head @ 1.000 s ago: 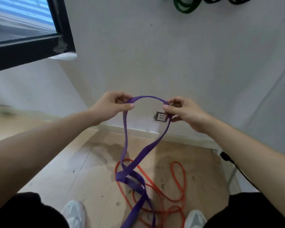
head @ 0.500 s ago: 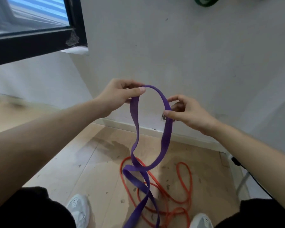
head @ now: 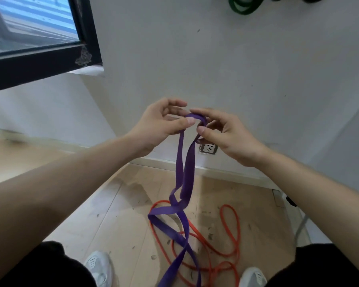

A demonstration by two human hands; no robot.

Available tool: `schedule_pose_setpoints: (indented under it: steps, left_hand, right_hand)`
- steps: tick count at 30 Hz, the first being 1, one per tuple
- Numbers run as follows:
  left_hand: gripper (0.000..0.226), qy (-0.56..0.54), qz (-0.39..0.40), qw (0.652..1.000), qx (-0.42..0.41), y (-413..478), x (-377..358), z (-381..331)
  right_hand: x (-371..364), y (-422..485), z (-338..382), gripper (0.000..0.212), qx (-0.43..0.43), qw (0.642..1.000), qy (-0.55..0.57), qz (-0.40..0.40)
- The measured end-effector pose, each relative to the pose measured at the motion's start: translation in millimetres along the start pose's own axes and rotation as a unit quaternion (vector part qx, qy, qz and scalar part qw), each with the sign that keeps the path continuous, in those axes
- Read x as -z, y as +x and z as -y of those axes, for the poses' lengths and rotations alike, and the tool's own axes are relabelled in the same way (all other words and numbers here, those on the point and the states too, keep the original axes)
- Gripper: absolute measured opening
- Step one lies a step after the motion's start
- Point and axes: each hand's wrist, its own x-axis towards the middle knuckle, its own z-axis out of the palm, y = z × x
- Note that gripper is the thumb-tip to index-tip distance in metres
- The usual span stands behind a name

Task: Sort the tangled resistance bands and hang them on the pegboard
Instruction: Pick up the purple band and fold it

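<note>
While left hand (head: 160, 123) and right hand (head: 226, 133) pinch purple band (head: 184, 172) at top | risk: its twisted tail may snag orange band (head: 234, 224) below

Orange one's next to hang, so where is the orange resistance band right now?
Head view: the orange resistance band lies looped on the wooden floor, lower centre-right, between the white shoes, with the dangling purple resistance band crossing over it.

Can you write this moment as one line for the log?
left hand: pinches purple band | right hand: pinches purple band | orange band: on floor | green band: on wall
</note>
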Motion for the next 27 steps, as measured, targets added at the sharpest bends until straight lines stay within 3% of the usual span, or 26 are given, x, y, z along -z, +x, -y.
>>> schedule_pose_setpoints:
  steps: [3,7,13,17,21,27]
  left_hand:
    - [0.053,0.012,0.045,0.998,0.033,-2,-4,10]
    - [0.055,0.067,0.130,0.988,0.040,-7,-17,18]
    - [0.040,0.193,0.126,0.973,0.007,-4,-39,29]
    - [0.028,0.185,0.136,0.973,-0.009,1,-49,32]
    - [0.029,0.160,0.146,0.976,0.007,4,-53,35]
    - [0.026,0.209,0.179,0.961,0.025,8,-44,36]
  right_hand:
    - [7,0,-1,0.026,0.010,1.000,-0.024,-0.014]
    - [18,-3,3,0.025,0.022,0.998,-0.050,-0.033]
    - [37,-12,13,0.024,0.038,0.999,-0.022,-0.032]
    - [52,-20,21,0.023,0.042,0.998,-0.002,-0.049]
    - [66,-23,16,0.022,0.023,0.990,0.091,-0.102]
    - [92,-25,1,0.023,-0.001,0.959,0.215,-0.184]
